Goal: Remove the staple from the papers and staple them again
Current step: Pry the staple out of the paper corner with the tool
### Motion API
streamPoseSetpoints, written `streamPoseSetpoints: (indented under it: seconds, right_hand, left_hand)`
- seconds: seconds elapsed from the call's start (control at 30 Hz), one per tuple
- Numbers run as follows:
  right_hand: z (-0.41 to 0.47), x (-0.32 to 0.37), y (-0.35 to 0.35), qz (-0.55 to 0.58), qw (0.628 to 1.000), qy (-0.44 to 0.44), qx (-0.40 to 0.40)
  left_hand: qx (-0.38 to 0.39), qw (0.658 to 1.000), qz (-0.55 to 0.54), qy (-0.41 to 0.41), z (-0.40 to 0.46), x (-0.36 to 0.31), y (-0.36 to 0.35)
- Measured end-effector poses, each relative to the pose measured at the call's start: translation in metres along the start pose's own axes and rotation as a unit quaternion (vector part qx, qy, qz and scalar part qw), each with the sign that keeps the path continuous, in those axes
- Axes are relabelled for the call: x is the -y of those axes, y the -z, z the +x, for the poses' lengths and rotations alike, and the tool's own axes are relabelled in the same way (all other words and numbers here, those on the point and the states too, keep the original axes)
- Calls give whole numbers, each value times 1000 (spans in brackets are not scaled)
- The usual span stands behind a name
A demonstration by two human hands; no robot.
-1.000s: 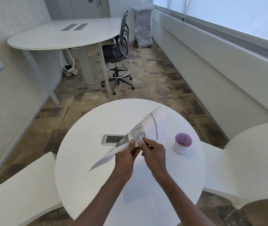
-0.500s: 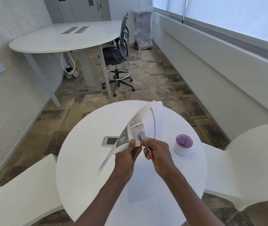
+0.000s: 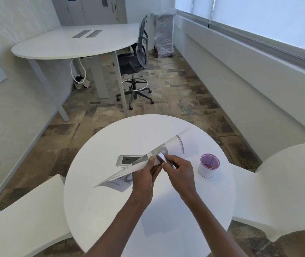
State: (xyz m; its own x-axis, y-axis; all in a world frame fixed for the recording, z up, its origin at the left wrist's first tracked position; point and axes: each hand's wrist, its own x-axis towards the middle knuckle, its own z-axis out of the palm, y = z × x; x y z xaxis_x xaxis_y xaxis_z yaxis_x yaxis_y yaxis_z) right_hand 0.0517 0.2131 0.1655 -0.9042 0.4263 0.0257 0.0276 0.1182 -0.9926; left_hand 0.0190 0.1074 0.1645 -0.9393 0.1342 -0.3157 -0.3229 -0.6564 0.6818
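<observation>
While held up off the table (image 3: 96, 216), like so:
papers (image 3: 174, 145): thin white printed sheets, curled into a loose cone, raised above the tabletop, long axis running lower-left to upper-right
left hand (image 3: 144, 178): pinching the papers at the near edge, thumb on top
right hand (image 3: 180, 172): closed around a small tool (image 3: 161, 158), silvery tip with a bit of pink at the grip, can't tell remover or stapler
key relation: tool tip right beside the left thumb, touching the paper corner, so the right hand is the working one, coming in from the right
staple: too small to see
cup (image 3: 207, 168): round, white, purple inside, just right of the hands
socket plate (image 3: 123, 160): flat grey metal, behind the papers
</observation>
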Motion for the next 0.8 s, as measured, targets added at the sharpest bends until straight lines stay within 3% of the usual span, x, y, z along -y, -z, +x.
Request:
streamPoseSetpoints:
  seconds: [0.53, 0.8]
  right_hand:
    - [-9, -4, -14, -78, 989, 118, -38]
    - [-14, -13, -30, -232, 944, 225, -64]
  left_hand:
    - [-13, 1000, -4, -11, 4, -1, 10]
    - [-65, 997, -10, 45, 2, -5, 11]
